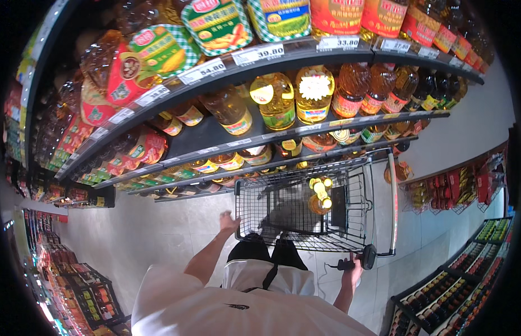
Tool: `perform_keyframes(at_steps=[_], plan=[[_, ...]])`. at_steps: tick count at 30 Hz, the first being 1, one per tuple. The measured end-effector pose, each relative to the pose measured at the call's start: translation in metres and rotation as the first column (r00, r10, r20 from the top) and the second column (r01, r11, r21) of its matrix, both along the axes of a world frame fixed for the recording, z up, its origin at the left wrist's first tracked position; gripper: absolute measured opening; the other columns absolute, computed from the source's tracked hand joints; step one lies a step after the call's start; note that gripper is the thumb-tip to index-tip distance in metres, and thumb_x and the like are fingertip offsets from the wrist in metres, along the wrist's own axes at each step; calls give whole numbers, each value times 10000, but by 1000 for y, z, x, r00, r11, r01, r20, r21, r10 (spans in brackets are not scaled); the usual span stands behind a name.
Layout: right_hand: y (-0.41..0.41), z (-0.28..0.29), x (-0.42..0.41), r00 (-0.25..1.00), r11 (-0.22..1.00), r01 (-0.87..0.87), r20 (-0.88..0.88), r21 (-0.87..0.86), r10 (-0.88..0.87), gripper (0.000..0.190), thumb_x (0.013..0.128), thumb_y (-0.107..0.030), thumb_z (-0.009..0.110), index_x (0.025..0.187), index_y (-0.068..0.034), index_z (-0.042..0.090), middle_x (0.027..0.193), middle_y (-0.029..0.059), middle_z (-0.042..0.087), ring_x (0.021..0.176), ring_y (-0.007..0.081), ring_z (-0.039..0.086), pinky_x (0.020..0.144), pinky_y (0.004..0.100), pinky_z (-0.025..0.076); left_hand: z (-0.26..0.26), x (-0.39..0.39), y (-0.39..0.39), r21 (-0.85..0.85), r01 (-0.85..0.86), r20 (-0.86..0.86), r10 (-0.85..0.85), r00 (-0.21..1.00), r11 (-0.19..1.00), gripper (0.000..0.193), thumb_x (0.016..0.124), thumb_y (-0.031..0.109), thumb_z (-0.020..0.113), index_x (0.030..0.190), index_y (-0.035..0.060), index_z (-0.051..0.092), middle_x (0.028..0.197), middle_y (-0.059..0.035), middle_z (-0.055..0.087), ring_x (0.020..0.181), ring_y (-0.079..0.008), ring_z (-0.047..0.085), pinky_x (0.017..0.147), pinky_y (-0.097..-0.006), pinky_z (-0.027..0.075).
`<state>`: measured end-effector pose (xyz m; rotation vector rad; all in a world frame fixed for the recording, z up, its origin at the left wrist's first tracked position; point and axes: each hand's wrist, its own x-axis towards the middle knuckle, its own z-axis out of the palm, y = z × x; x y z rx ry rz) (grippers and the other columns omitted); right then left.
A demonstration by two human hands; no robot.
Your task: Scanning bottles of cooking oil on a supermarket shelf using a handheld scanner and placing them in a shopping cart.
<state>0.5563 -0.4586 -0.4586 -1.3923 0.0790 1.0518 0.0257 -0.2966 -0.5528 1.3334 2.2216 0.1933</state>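
Observation:
A wire shopping cart [281, 231] stands sideways before me, its handle bar on the right. My left hand [230, 222] is at the cart's left end, fingers touching or very near the wire rim; whether it grips cannot be told. At the cart's lower right corner, my right hand [353, 269] is beside a black device [369, 257] and a dark handle-like part [345, 265]; its grip is partly hidden. Inside the cart, towards the handle, lie bottles with yellow caps [321, 197].
Shelves [226, 147] of cooking-oil bottles [277, 101] with price tags curve across the front. Hanging packets [449, 189] are at the right. Sloped racks of jars [445, 285] stand lower right, and a produce-like display [84, 290] lower left. Grey floor tiles [138, 235] lie between.

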Motion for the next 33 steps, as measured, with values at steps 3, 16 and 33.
perform_keyframes(at_steps=[3, 16, 33], plan=[[14, -2, 1, 1000, 1000, -18, 13, -24, 19, 365, 796, -174, 663, 1140, -144, 543, 1128, 5, 506, 1201, 256, 533, 912, 441, 416, -10, -40, -57, -225, -164, 14, 172, 985, 960, 777, 744, 466, 825, 1266, -48, 568, 1267, -274, 612, 1195, -384, 593, 1005, -432, 496], [3, -15, 13, 998, 998, -43, 41, 55, 41, 324, 818, -133, 630, 1132, -111, 554, 1044, 37, 569, 1008, 207, 609, 794, 385, 476, 298, 16, 220, 654, -177, 353, -90, 931, 735, 996, 763, 536, 825, 1407, -84, 385, 1353, -262, 523, 1237, -305, 539, 1045, -406, 437], [-115, -13, -20, 994, 996, 81, 76, 23, -83, 262, 794, -179, 656, 1039, -135, 572, 1085, 35, 579, 1032, 298, 603, 774, 414, 455, 327, 23, 381, 560, -24, 10, 22, 1000, 828, 998, 834, 722, 574, 1554, 82, 308, 1617, -140, 303, 1471, -297, 320, 1179, -369, 296]])
